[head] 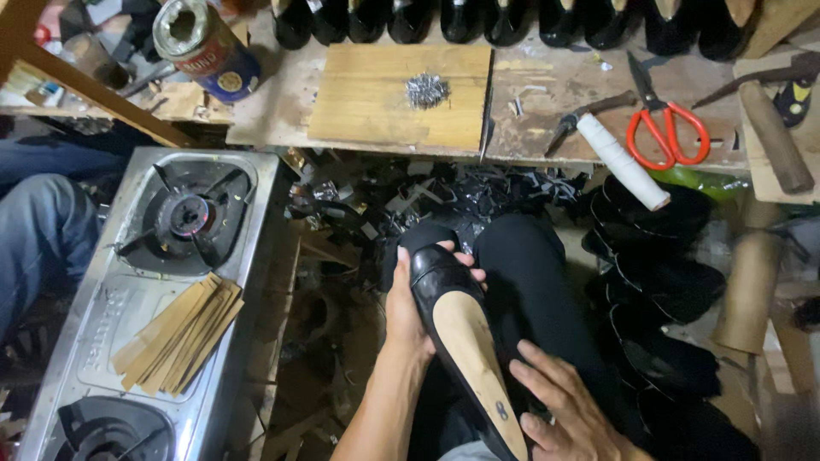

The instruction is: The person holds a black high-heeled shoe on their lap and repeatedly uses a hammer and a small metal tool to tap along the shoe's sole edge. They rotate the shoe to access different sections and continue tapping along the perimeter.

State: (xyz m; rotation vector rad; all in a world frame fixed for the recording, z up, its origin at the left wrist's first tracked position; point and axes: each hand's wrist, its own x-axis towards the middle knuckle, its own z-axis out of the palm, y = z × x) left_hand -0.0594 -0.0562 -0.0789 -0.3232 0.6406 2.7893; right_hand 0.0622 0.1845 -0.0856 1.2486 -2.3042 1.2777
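Sole up on the lap lies a black shoe (457, 329) on its last, so the tan insole faces the eye. The left hand (408, 312) grips its toe; the right hand (568, 410) lies open beside the heel (tacks (425, 90) wait on the bench (547, 128)).

One black leather shoe upper on a tan wooden last (457, 329). One pair of orange-handled scissors (664, 128). One white spool of thread (622, 160). One pile of small silver nails (425, 90). One rusty open tin can (203, 44). One steel gas stove (145, 299) with two burners. One stack of thin tan strips (178, 333). One wooden-handled hammer (773, 128).
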